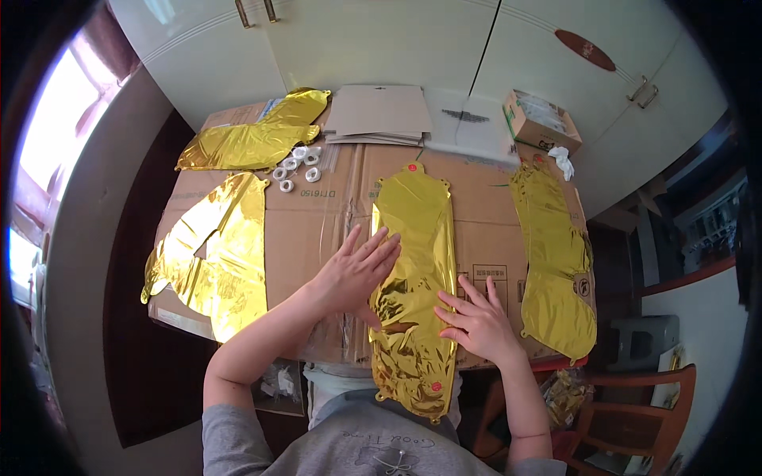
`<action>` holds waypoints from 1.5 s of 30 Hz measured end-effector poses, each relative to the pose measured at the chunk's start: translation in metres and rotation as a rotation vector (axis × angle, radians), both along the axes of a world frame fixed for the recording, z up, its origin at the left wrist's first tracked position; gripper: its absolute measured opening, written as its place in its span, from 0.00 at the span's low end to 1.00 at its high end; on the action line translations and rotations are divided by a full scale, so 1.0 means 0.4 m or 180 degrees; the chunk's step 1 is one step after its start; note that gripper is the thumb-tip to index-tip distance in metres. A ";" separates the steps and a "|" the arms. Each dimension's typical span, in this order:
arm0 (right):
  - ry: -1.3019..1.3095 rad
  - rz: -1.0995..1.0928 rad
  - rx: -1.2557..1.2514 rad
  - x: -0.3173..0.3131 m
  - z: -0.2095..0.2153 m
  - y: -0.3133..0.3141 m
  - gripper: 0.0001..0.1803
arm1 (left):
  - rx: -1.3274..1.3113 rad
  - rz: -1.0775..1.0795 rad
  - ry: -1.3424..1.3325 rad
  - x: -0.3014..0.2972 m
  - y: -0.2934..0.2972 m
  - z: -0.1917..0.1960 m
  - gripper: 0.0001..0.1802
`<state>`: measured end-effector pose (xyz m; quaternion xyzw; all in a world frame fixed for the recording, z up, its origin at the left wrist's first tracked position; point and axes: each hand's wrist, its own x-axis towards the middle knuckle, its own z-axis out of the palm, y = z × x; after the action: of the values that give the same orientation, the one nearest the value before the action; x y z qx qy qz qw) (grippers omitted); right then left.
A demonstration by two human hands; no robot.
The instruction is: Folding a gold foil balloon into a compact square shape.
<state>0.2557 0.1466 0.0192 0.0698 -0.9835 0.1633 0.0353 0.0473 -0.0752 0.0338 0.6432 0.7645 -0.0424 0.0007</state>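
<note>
A long gold foil balloon (417, 238), uninflated and flat, lies in front of me on the cardboard-covered table; its near end hangs over the edge toward my lap. My left hand (361, 270) rests with fingers stretched along its left side. On its right side my right hand (478, 321) is spread, fingertips touching the foil and the cardboard beside it. Neither hand grips anything. The foil is smooth at the far half and crumpled nearer me. Small red round stickers show at both its ends.
More flat gold foil balloons lie at the left (238, 254), far left (238, 147) and right (556, 262). Several white ribbon rolls (286, 186), a stack of grey-brown card sheets (377, 111) and an open box (542, 120) sit at the back. A wooden chair (683, 404) stands at right.
</note>
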 end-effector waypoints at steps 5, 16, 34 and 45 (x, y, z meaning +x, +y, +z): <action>-0.0017 -0.0034 0.0023 0.002 0.004 -0.004 0.26 | -0.0182 -0.0094 -0.0225 0.022 -0.016 -0.007 0.77; 0.0001 0.0000 -0.0218 -0.001 -0.033 0.023 0.21 | 0.0146 -0.0438 -0.0534 0.094 0.003 -0.012 0.60; 0.0657 -0.0827 -0.0417 0.113 0.003 -0.006 0.07 | 0.0087 -0.0608 -0.0738 0.151 -0.048 -0.030 0.50; 0.0585 -0.0213 -0.0572 0.141 0.014 -0.047 0.13 | 0.0097 -0.0582 -0.0668 0.153 -0.046 -0.027 0.51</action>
<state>0.3123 0.1278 0.0248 0.0482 -0.9593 0.2424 0.1368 0.1086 -0.0936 0.0231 0.7110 0.6990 0.0368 0.0671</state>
